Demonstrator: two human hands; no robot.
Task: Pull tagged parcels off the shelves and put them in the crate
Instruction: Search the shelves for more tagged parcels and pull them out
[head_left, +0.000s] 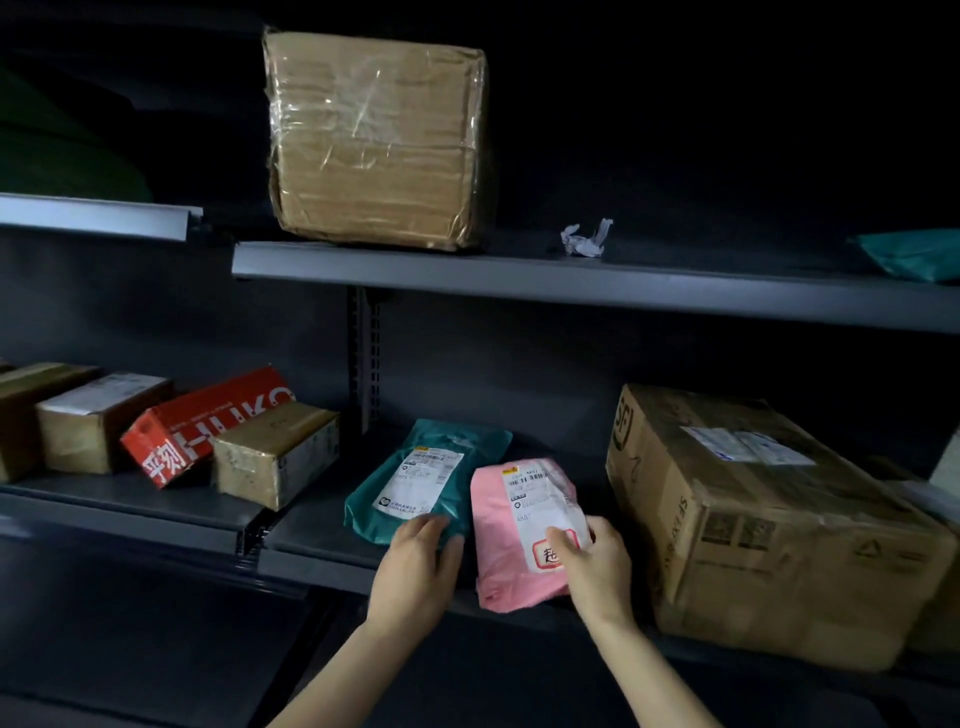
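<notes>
My right hand (592, 561) pinches the pink bag (498, 551) at its right edge, with my thumb on the white label. My left hand (415, 566) lies on the near corner of the green bag (415, 452), fingers bent. I cannot tell if it grips. Both bags lie flat on the lower shelf (311, 535), and the pink one sticks out past the front edge. Only a thin gap parts it from the big brown box (769, 525). The far right is dark and cut off.
</notes>
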